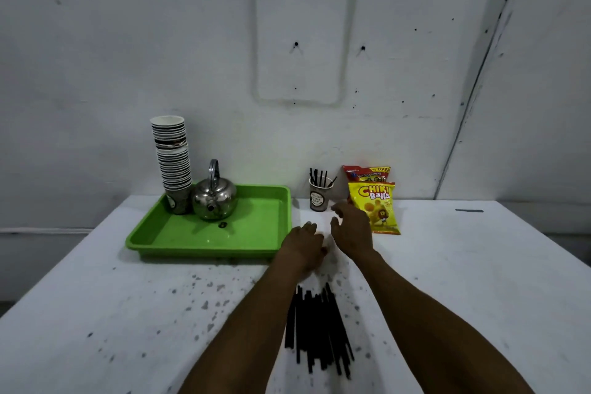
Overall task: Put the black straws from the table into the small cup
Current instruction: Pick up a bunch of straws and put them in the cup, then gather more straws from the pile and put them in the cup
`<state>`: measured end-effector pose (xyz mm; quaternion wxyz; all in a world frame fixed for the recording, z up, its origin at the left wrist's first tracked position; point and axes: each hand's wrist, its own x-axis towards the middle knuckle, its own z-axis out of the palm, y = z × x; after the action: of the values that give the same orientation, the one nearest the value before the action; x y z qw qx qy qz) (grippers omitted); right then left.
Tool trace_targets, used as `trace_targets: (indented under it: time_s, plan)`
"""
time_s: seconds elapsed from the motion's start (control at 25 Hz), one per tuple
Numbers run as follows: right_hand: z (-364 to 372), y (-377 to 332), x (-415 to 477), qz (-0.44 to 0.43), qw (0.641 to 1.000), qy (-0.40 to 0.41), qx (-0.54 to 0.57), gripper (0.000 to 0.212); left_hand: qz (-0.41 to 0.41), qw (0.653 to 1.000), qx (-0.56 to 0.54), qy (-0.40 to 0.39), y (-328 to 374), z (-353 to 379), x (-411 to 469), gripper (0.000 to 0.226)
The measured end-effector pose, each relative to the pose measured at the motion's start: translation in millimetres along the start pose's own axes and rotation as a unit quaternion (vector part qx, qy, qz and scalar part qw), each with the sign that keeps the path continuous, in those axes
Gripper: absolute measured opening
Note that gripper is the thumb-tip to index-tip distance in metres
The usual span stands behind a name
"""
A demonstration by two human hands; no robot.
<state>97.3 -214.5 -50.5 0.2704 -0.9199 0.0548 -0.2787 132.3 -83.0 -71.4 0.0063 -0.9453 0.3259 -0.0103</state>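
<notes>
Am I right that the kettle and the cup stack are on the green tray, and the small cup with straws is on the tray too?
Not quite. The head view shows the small cup with straws standing on the table, just right of the green tray. The kettle and the cup stack are on the tray.

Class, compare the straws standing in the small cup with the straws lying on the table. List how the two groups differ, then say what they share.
The straws in the small cup stand roughly upright, while the straws on the table lie flat. The cup group is only a few; the table pile holds many more. The cup group sits at the far edge by the wall, the pile near the person, between the forearms. Both groups are black and thin.
</notes>
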Motion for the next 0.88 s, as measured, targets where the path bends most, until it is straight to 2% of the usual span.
trace_targets:
  time_s: [0.16, 0.32, 0.48, 0.76, 0.88]
  plan:
    - [-14, 6, -38, 0.040, 0.991, -0.106, -0.065, 0.033, -0.004, 1.000, 0.025, -0.005, 15, 4, -39, 0.051]
    - [-26, 7, -67, 0.081, 0.983, -0.141, -0.082, 0.029, -0.017, 0.998, -0.051, -0.015, 22, 8, -73, 0.045]
    - [-32, 0, -97, 0.085, 0.982, -0.132, -0.108, 0.029, -0.048, 0.986, -0.159, 0.029, 23, 17, -107, 0.044]
    - [-32, -31, -137, 0.141, 0.976, -0.124, -0.111, 0.045, -0.083, 0.961, -0.240, 0.106, 26, 35, -163, 0.048]
    - [-32, -40, -142, 0.161, 0.972, -0.134, -0.105, 0.054, -0.088, 0.962, -0.223, 0.130, 25, 36, -169, 0.043]
